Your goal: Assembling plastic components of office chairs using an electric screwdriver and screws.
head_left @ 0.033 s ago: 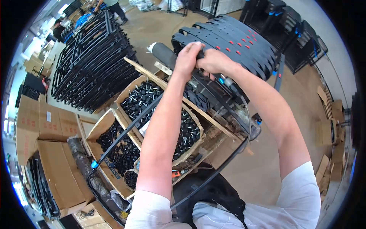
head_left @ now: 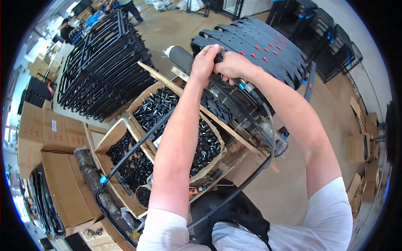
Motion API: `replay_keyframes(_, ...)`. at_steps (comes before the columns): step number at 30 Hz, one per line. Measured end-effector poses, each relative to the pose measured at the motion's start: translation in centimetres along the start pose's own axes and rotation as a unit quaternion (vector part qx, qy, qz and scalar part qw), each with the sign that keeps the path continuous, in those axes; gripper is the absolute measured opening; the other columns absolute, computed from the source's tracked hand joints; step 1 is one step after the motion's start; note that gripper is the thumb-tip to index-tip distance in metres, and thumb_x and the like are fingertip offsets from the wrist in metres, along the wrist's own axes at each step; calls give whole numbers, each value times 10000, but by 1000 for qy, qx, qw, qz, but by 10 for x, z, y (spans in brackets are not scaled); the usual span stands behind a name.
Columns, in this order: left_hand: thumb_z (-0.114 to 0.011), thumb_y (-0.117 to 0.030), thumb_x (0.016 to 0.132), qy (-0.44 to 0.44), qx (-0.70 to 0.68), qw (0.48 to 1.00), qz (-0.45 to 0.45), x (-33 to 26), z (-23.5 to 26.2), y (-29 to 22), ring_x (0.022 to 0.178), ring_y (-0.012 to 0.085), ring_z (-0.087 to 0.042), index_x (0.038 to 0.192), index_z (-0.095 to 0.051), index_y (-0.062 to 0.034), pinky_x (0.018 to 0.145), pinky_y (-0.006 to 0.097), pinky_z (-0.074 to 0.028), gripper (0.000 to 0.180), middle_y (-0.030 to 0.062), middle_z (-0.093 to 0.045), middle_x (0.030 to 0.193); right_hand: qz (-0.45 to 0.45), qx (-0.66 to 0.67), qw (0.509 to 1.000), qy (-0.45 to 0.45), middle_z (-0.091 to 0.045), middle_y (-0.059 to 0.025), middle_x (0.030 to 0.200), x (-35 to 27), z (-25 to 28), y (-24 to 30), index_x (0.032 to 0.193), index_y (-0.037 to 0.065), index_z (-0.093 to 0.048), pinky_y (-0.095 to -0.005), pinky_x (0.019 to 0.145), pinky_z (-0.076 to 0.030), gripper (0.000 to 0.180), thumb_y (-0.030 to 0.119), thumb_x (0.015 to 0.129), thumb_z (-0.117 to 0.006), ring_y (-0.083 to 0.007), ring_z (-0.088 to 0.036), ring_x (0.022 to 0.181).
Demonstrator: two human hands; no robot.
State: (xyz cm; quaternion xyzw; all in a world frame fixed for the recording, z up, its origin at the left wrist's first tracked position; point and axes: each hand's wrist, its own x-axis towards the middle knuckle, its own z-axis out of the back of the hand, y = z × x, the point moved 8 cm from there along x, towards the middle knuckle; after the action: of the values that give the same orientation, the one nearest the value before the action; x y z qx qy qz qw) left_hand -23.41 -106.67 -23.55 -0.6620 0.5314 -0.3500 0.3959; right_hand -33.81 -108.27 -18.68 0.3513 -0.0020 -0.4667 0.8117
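Both my hands meet at the far middle, beside a dark foam-covered roller with a white end. Closed fingers of my left hand press against a dark part whose kind I cannot make out. My right hand is wrapped round a black hand tool. A blue collar and a metal hose fitting stick out below the right palm, and a thin hose curves down from there. Below my arms lies a bent black tube frame, with a blue clip at its left corner.
Below and left are a wooden-sided bin and cardboard boxes of black-headed bolts and small black parts. Curved dark slats with red pieces are stacked beyond my right hand. Black frames stand piled at far left; a person is behind them.
The surroundings sit slightly further right in the picture, and my right hand is a touch further left. Both hands keep their grip.
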Motion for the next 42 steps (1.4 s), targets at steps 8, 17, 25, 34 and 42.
replay_keyframes(8,-626,-302,1052,-57,-21,998,-14,30,44,23,951,142,-589,1104,-721,-53,858,318,-490,272,11,-645,1022,1,-28,998,56,-741,-123,748,61,-20,-2,854,-72,-720,-375,589,-577,347,271,881,-679,-212,-707,558)
replay_keyframes(17,-627,-316,1061,-65,-35,997,-23,30,44,30,981,142,-591,1134,-704,-48,893,318,-493,288,19,-649,1047,-10,-83,991,101,-742,-109,757,71,-22,-9,844,-25,-706,-389,648,-573,332,300,886,-648,-223,-729,613)
replay_keyframes(25,-621,-335,1073,-60,-11,997,-38,22,46,36,995,156,-603,1182,-688,-42,889,335,-513,320,40,-639,1070,-7,-56,994,96,-698,-167,696,70,-34,-14,760,-97,-694,-413,577,-555,389,273,877,-659,-254,-694,534)
replay_keyframes(34,-646,-296,1051,-80,-47,995,-29,21,48,42,977,127,-610,1136,-714,-47,875,318,-520,272,21,-682,1059,1,48,992,117,-672,-106,714,80,-41,-20,761,-21,-657,-354,540,-538,138,114,771,-685,-218,-691,652)
replay_keyframes(42,-690,-239,1010,-107,-50,990,-76,24,63,22,959,151,-653,1073,-736,-35,868,330,-541,218,42,-707,1033,39,55,989,131,-681,-136,671,80,-47,4,706,-23,-678,-382,521,-518,128,102,731,-668,-233,-662,570)
